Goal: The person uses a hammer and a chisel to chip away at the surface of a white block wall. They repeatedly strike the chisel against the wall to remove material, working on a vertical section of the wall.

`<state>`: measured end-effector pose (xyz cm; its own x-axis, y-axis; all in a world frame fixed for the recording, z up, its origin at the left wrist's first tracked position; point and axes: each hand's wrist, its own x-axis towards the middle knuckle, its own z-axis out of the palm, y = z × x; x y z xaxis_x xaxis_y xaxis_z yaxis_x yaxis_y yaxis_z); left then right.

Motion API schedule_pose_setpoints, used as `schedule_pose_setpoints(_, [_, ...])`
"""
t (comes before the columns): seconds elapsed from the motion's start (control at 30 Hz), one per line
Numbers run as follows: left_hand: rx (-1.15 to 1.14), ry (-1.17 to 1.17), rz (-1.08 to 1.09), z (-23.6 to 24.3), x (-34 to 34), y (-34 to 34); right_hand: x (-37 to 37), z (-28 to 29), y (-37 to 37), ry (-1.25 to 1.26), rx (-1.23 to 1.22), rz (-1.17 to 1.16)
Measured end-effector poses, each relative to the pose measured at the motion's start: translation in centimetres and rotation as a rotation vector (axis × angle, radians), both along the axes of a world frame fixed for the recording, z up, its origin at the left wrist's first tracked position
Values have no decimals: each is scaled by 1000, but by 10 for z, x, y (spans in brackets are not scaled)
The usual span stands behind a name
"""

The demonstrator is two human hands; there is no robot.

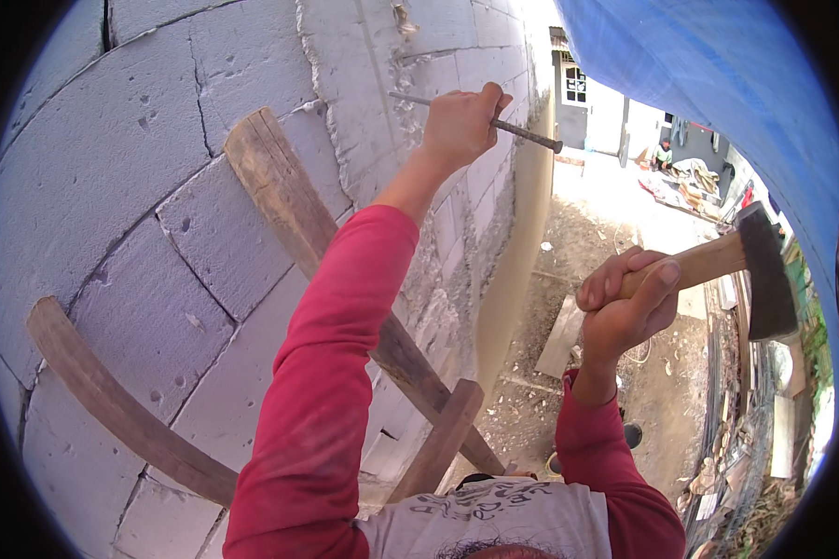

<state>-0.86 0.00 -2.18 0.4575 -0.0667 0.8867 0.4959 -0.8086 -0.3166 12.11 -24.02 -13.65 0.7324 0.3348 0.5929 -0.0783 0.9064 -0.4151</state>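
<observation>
My left hand (pixel 459 132) is raised at the wall, its fingers wrapped round a long, thin metal chisel (pixel 531 137). The chisel's narrow end points left toward the pale block wall (pixel 364 70); whether it touches the surface I cannot tell. Its thicker, mushroomed end sticks out to the right of my fist. Lower and to the right, my right hand (pixel 632 303) grips the wooden handle of a hammer (pixel 770 275) with a heavy dark metal head. The hammer head is well apart from the chisel. A rough, chipped vertical band runs down the wall near the chisel.
Wooden poles (pixel 284 182) and a curved timber (pixel 126 396) lean along the wall at the left. A blue tarp (pixel 718 70) hangs overhead at the right. Far below lies dirt ground (pixel 643 419) with rubble and boards. A person (pixel 662 155) sits in the distance near piled cloth.
</observation>
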Motion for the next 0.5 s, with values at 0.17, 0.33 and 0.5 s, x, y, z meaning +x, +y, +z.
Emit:
schedule_pose_setpoints(0.17, [1,-26,-19,2,-1,5,9,22,10,-51,447,-61])
schedule_pose_setpoints(0.33, [-23,-33,-30,12,6,5,-18,-47,90,-390,-162,-270])
schedule_pose_setpoints(0.5, [-58,-59,18,7,-1,7,-1,-3,53,-236,10,-99])
